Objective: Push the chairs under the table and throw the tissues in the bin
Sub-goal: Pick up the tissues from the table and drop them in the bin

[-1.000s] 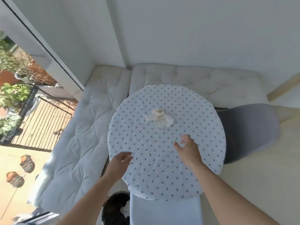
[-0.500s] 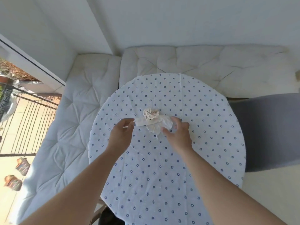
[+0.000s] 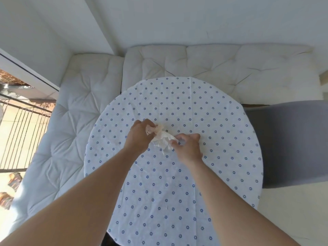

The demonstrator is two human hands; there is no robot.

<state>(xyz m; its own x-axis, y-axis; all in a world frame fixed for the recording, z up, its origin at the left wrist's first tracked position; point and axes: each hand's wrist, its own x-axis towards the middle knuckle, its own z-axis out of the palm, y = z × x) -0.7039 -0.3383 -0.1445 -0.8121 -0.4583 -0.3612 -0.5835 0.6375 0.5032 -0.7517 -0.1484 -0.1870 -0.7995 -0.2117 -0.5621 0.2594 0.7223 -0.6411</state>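
Observation:
Crumpled white tissues (image 3: pixel 162 139) lie in the middle of a round table (image 3: pixel 195 107) covered with a white cloth dotted with small blue flowers. My left hand (image 3: pixel 139 137) is closed around the left, beige-tinted end of the tissues. My right hand (image 3: pixel 188 148) pinches their right end between thumb and fingers. A grey chair (image 3: pixel 291 139) stands at the table's right side, its seat partly under the tabletop. No bin is in view.
A white tufted cushion bench (image 3: pixel 213 61) wraps around the far and left sides of the table against white walls. At the left a window (image 3: pixel 16 125) opens onto black railings and a terrace. Pale floor (image 3: pixel 291 210) shows at the lower right.
Both hands have reached forward from the near part of the table to the tissues and closed on them. The view has moved closer over the table.

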